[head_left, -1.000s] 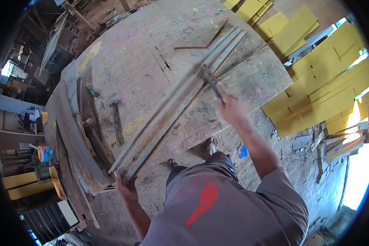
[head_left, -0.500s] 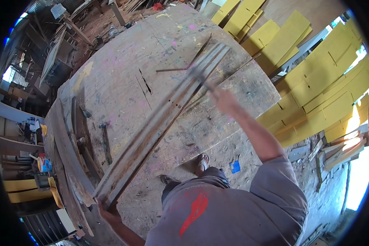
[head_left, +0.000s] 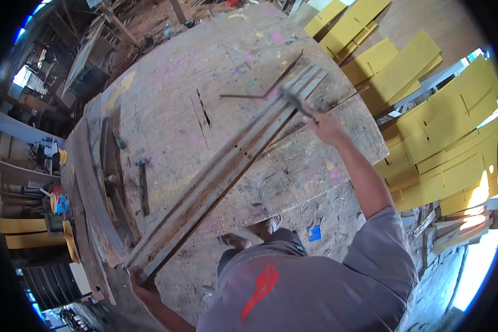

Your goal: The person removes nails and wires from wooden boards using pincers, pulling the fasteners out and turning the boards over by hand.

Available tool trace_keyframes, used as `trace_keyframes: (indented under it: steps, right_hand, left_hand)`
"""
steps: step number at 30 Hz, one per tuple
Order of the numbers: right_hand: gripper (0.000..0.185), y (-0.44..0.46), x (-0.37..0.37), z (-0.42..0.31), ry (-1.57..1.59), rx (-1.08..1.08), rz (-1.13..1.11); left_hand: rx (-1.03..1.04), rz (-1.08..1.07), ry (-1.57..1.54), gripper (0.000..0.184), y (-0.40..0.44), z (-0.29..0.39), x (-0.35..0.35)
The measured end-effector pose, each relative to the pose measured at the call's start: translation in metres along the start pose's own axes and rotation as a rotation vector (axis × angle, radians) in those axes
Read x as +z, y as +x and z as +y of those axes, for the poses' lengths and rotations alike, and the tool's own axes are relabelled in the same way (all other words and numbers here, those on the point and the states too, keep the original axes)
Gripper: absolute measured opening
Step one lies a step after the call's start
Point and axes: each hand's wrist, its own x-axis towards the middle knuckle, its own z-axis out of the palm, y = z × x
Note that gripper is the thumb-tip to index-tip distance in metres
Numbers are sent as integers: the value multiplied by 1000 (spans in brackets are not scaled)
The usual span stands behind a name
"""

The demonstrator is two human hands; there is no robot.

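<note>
A long, worn wooden board [head_left: 235, 150] with grooves along its length and a few dark holes lies diagonally over a paint-stained worktable [head_left: 166, 127]. My left hand [head_left: 142, 286] is closed around the board's near end at lower left. In my right hand [head_left: 327, 128] is a hammer [head_left: 299, 104], gripped by its handle. Its head is over the far part of the board; whether it touches the wood I cannot tell. Beyond that end, a thin bent strip [head_left: 243, 96] rests on the table.
Old curved planks [head_left: 91, 188] lie along the table's left side, near a short dark bar [head_left: 144, 188]. Yellow panels [head_left: 406, 63] stand to the right. On the floor by my feet is a blue scrap [head_left: 314, 233]. Cluttered shelves [head_left: 30, 166] are at far left.
The whole view has shifted a little, so the board appears further right. My right hand and the hammer have moved slightly up and right. My left hand stays at the board's near end.
</note>
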Motion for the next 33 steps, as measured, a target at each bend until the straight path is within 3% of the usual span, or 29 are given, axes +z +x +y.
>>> trace_keyframes:
  steps: [3, 5, 8, 11, 14, 15, 17, 19, 22, 23, 26, 29, 33]
  right_hand:
    - [61, -12, -22, -39, 148, 264, -45]
    - [63, -32, -18, -76, 117, 303, -179]
    - [65, -104, -3, -118, 60, -140, -323]
    - [65, -117, -12, -114, -23, -278, -211]
    - [66, -90, -36, -109, 269, 353, -210]
    - [64, -93, -30, -102, 209, 351, -141]
    - [63, -117, -5, -111, 168, -46, 29]
    - [61, -151, -5, -127, 67, -188, -229]
    - [60, -142, -8, -127, 128, -125, -75]
    - [59, -132, -12, -124, 143, -7, 25]
    - [58, -117, -18, -127, 218, 401, -93]
    - [59, -154, 0, -138, 24, -230, -137]
    - [59, -141, -4, -124, 237, 58, -15]
  left_hand:
    - [-8, -14, 4, 54, -3, 1, -6]
    - [11, 1, 8, 54, -4, 3, 1]
    - [31, 24, 17, 54, -3, 5, -3]
    - [41, 18, 11, 54, 2, 4, -5]
    - [65, 74, 15, 53, -7, 8, 8]
    - [66, 100, 16, 53, -10, 10, 11]
    - [77, 102, -3, 53, -5, 6, 9]
    - [80, 55, -9, 54, 5, 2, -15]
    - [90, 39, -6, 58, 12, -2, -30]
    - [88, 41, -4, 59, 12, -3, -31]
    - [91, 25, -7, 60, 11, -2, -29]
    - [101, 3, 8, 61, 11, 0, -40]
    - [114, 71, 85, 63, 13, -2, -43]
